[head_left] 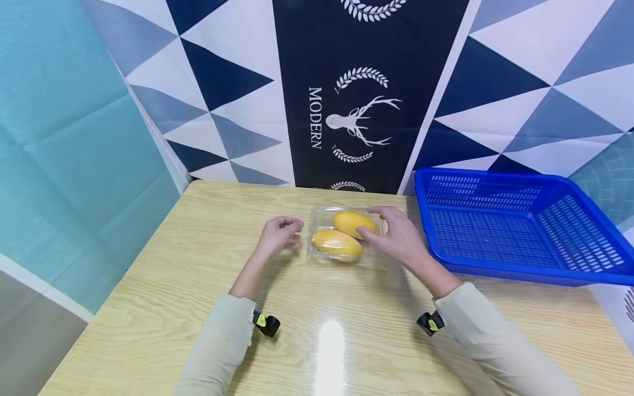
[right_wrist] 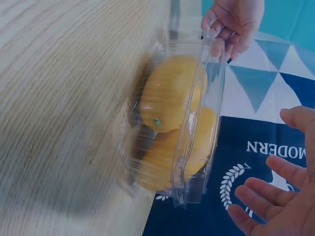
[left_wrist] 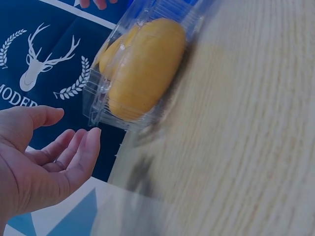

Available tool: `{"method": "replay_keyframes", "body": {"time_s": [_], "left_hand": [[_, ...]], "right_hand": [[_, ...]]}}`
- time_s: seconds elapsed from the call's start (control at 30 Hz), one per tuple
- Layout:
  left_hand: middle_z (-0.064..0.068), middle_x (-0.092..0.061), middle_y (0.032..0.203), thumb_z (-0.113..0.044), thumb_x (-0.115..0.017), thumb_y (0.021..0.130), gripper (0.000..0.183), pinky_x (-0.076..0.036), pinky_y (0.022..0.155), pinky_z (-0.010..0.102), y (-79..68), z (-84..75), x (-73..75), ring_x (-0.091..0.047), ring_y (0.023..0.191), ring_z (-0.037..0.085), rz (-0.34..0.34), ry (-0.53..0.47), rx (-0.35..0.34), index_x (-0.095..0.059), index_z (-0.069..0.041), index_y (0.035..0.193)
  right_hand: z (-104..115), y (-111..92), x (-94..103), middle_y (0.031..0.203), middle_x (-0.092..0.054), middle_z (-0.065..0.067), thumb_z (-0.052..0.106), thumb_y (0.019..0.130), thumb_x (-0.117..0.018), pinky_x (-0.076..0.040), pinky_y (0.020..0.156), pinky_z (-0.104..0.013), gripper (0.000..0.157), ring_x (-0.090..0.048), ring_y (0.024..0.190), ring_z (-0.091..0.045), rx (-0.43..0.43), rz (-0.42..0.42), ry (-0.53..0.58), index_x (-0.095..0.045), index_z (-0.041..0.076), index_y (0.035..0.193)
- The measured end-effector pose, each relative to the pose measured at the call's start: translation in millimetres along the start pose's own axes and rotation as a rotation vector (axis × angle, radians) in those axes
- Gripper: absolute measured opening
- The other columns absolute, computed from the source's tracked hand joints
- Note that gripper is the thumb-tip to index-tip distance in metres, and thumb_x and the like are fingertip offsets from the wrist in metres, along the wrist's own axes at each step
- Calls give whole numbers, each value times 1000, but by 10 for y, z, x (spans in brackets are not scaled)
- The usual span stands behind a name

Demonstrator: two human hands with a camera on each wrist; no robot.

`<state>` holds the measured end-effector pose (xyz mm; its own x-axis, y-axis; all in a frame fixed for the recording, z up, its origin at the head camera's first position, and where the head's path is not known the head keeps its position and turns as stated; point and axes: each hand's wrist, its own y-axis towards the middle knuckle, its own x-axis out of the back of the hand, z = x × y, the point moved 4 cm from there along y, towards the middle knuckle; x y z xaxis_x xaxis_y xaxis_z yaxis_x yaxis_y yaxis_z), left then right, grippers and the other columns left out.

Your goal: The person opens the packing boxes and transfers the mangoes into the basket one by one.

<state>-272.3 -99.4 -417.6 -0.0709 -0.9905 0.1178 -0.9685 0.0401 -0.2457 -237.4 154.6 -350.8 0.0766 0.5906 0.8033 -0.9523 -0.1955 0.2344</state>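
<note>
A clear plastic clamshell box (head_left: 323,219) sits closed on the wooden table, with two yellow mangoes inside. One mango (head_left: 354,223) lies toward the back, the other mango (head_left: 337,243) toward the front. At the box's left side my left hand (head_left: 281,235) hovers with relaxed, slightly bent fingers; the left wrist view shows a gap between its fingertips and the box (left_wrist: 93,105). My right hand (head_left: 400,237) is spread at the right side, thumb and fingers apart, overlapping the box's edge from above. In the right wrist view its palm (right_wrist: 290,196) holds nothing.
A large blue plastic basket (head_left: 500,269) with perforated walls stands at the right, beside my right hand. Behind the table (head_left: 198,247) hangs a patterned cloth (head_left: 238,71) with triangles and a deer print. A teal panel (head_left: 64,143) borders the left side.
</note>
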Motion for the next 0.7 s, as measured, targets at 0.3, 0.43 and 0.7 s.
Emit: {"method": "replay_keyframes", "body": {"time_s": [0.3, 0.43, 0.7], "left_hand": [[14, -61, 105, -13, -53, 93, 25, -56, 83, 42, -18, 62, -37, -63, 82, 21, 11, -31, 23, -60, 0, 113], [17, -62, 106, -13, -52, 94, 25, -55, 85, 43, -27, 81, -63, -64, 79, 19, 17, -44, 42, -60, 1, 113], [15, -61, 104, -15, -52, 95, 27, -59, 72, 30, -15, 141, -102, -62, 71, 12, 33, -77, 72, -58, 2, 116]], "right_hand": [[38, -2, -56, 126, -57, -16, 42, 83, -67, -41, 100, -51, 55, -49, 121, -34, 11, 16, 11, -58, 5, 123], [52, 2, -91, 126, -56, -15, 43, 83, -66, -41, 100, -51, 55, -49, 120, -33, 10, 30, -6, -57, 7, 123], [124, 20, -174, 128, -56, -14, 41, 82, -67, -39, 104, -50, 54, -48, 123, -33, 43, 45, -2, -58, 7, 123]]}}
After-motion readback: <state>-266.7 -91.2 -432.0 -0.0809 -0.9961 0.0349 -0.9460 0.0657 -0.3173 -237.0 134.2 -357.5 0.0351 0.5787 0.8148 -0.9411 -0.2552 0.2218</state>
